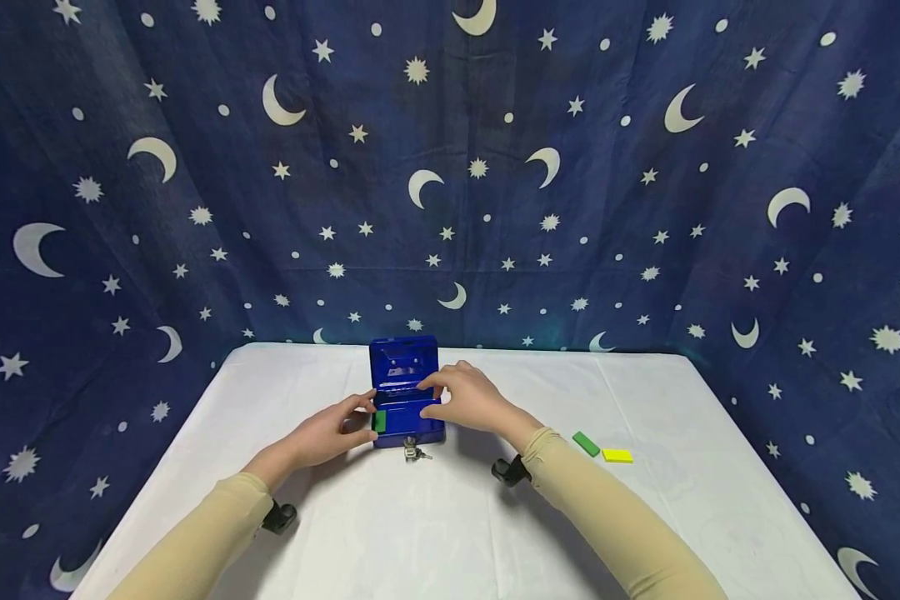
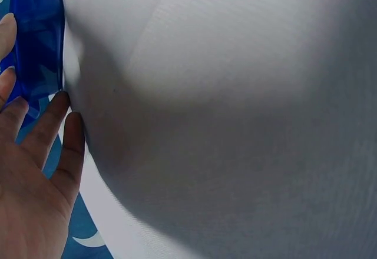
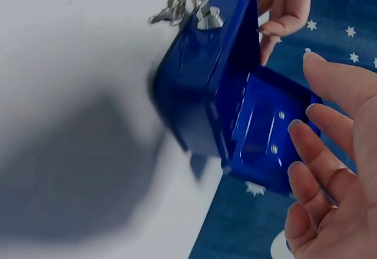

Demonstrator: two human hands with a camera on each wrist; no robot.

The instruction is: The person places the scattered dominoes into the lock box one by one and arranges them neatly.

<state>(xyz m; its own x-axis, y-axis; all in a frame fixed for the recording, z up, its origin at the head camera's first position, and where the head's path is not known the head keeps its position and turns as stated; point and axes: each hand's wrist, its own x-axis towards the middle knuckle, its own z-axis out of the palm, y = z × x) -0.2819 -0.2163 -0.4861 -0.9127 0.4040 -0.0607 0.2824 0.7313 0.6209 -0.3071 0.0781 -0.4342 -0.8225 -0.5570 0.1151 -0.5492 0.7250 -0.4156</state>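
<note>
A blue metal cash box (image 1: 412, 417) stands on the table with its lid (image 1: 405, 358) raised. My left hand (image 1: 322, 433) holds the box's left end, thumb at the front corner and fingers farther back along the side. Inside, against that left end, lies a green block (image 1: 379, 421). Over the box's right part hovers my right hand (image 1: 468, 397), thumb and fingers curved apart with nothing between them. In the right wrist view, its fingers overlap the raised lid. A bunch of keys (image 3: 177, 9) hangs from the lock (image 3: 210, 19) on the front.
Another green block (image 1: 586, 443) and a yellow block (image 1: 617, 456) lie on the white-covered table (image 1: 390, 533), right of the right forearm. A dark blue curtain (image 1: 495, 200) with moons and stars surrounds the table's back and sides.
</note>
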